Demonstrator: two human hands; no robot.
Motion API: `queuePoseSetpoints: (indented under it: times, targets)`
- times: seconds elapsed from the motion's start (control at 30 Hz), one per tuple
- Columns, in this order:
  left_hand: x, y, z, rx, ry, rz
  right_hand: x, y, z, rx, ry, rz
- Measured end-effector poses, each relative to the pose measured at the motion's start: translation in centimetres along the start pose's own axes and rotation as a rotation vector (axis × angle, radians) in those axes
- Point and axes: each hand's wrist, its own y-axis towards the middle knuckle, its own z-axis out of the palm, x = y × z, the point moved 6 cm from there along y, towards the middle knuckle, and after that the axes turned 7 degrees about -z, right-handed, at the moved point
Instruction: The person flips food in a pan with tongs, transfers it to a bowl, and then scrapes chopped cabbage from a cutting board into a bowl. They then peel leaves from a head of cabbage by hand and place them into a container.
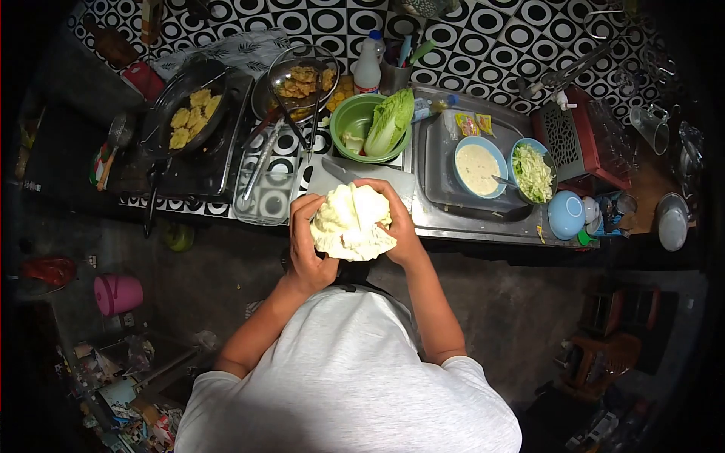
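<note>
A pale cauliflower head [353, 223] is held up in front of my body, at the counter's front edge. My left hand [306, 238] grips its left side, fingers curled over the top. On the opposite side, my right hand [396, 219] wraps round it. Just beyond the hands lies a white cutting board [393, 185] with a knife [340, 171] on it, partly hidden by the cauliflower. Behind the board, a green bowl [349, 115] holds a leafy green head of cabbage or lettuce [390, 124] and a small pale piece.
To the left, a frying pan [211, 89] with yellow fritters sits on the stove [238, 102]. A glass dish [264, 205] stands beside the board. On the right are a bowl of batter [477, 170], a bowl of shredded cabbage [535, 170] and an upturned blue bowl [566, 215].
</note>
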Motion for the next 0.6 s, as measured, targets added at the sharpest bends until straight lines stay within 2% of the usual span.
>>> queuePoseSetpoints:
  times: [0.13,0.43,0.53,0.6]
  targets:
    - [-0.8,0.3,-0.5,-0.029,0.019,0.018,-1.4,-0.1,1.3,-0.192,0.157,-0.029]
    - [0.1,0.3,-2.0,-0.046,0.043,0.005,-2.3,0.8,3.0,-0.218,0.028,-0.037]
    - [0.8,0.5,-2.9,-0.052,0.051,0.009,-3.3,1.3,3.6,-0.225,0.147,0.071]
    - [1.1,0.6,-3.5,-0.058,0.064,0.023,-2.6,2.0,4.2,-0.182,0.101,0.085]
